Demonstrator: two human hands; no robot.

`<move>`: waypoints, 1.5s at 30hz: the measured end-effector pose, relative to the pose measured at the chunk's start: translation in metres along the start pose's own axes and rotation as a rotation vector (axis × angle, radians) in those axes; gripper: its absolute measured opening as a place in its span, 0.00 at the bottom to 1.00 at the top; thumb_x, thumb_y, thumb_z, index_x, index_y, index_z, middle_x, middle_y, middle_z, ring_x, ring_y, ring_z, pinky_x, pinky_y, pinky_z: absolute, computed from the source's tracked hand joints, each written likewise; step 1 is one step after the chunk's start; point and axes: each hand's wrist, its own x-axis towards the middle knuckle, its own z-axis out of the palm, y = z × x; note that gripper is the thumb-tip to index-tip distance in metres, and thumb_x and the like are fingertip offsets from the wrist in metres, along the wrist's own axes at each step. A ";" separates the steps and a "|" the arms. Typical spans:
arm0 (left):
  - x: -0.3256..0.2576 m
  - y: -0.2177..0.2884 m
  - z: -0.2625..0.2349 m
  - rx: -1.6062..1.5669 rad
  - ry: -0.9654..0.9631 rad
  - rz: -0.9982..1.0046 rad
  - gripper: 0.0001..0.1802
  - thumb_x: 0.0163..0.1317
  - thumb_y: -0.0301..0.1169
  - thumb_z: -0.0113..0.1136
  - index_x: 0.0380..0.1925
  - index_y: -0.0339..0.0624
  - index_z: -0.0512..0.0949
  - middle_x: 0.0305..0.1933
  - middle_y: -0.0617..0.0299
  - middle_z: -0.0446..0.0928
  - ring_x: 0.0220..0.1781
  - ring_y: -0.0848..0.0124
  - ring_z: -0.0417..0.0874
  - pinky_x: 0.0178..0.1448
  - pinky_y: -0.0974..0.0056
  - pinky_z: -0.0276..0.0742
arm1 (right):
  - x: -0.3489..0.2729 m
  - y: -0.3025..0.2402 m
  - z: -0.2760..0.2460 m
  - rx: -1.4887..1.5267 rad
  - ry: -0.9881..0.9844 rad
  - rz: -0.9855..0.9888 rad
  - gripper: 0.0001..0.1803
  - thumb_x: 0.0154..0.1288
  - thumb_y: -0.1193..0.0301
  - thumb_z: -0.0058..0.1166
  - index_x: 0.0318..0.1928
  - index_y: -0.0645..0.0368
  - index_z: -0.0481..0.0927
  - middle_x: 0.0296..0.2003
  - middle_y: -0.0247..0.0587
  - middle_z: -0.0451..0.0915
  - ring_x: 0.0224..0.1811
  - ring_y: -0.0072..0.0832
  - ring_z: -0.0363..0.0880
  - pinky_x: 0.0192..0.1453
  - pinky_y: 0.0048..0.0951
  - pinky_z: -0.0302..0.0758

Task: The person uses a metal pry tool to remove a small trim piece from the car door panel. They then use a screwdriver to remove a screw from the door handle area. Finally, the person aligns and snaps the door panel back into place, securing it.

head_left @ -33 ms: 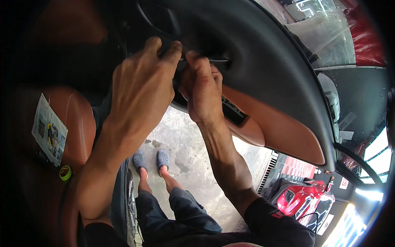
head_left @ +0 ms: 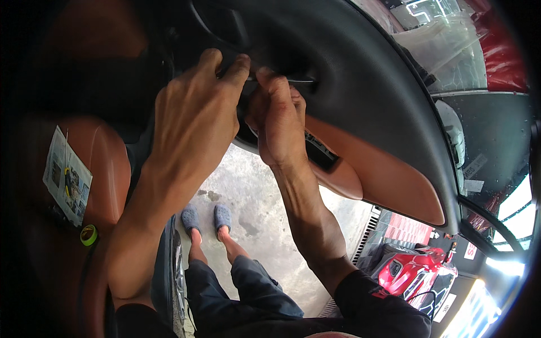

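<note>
Both hands up at the open car door. Left hand [head_left: 194, 121] curls fingers over a thin black trim strip [head_left: 298, 80] on the dark door panel [head_left: 360, 84]; right hand [head_left: 276, 121] pinches the same strip, grip clenched. Risk: uneven pull could kink the strip or scuff the tan armrest [head_left: 389, 186] below.

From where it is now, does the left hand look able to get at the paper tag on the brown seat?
Probably yes. The left hand is up at the black door panel, and the paper tag hangs on the brown seat just left of that forearm, with nothing visible between them.
</note>
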 end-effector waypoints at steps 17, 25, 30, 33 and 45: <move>-0.013 -0.006 0.011 -0.027 0.105 -0.035 0.22 0.62 0.19 0.64 0.58 0.41 0.83 0.39 0.54 0.78 0.36 0.58 0.87 0.37 0.56 0.83 | 0.002 0.001 0.001 0.009 0.028 -0.042 0.20 0.72 0.61 0.58 0.21 0.48 0.74 0.13 0.20 0.59 0.14 0.14 0.52 0.20 0.23 0.53; 0.031 -0.006 -0.033 0.154 -0.125 -0.005 0.13 0.65 0.26 0.65 0.48 0.40 0.88 0.44 0.51 0.87 0.46 0.56 0.90 0.54 0.53 0.84 | 0.004 0.002 -0.003 0.044 0.023 -0.026 0.21 0.72 0.60 0.59 0.20 0.46 0.72 0.13 0.17 0.58 0.14 0.13 0.49 0.20 0.23 0.49; 0.046 -0.009 -0.042 0.147 -0.170 0.062 0.11 0.67 0.28 0.64 0.48 0.40 0.88 0.46 0.51 0.88 0.49 0.54 0.89 0.59 0.52 0.82 | 0.003 -0.001 -0.005 -0.008 -0.013 0.001 0.21 0.74 0.61 0.56 0.21 0.46 0.69 0.14 0.21 0.59 0.16 0.14 0.52 0.21 0.23 0.51; 0.051 0.001 -0.039 0.127 -0.146 0.089 0.12 0.68 0.28 0.64 0.48 0.39 0.87 0.42 0.49 0.88 0.47 0.54 0.89 0.58 0.51 0.82 | 0.002 0.000 -0.011 -0.032 0.001 -0.012 0.19 0.75 0.61 0.54 0.23 0.49 0.71 0.15 0.23 0.60 0.17 0.15 0.55 0.22 0.23 0.53; 0.011 -0.027 0.009 -0.224 -0.001 0.050 0.13 0.69 0.23 0.62 0.52 0.37 0.85 0.35 0.49 0.86 0.26 0.67 0.87 0.33 0.64 0.79 | -0.005 0.010 0.004 -0.029 -0.001 -0.107 0.18 0.76 0.63 0.50 0.26 0.55 0.76 0.14 0.31 0.66 0.17 0.23 0.65 0.24 0.28 0.66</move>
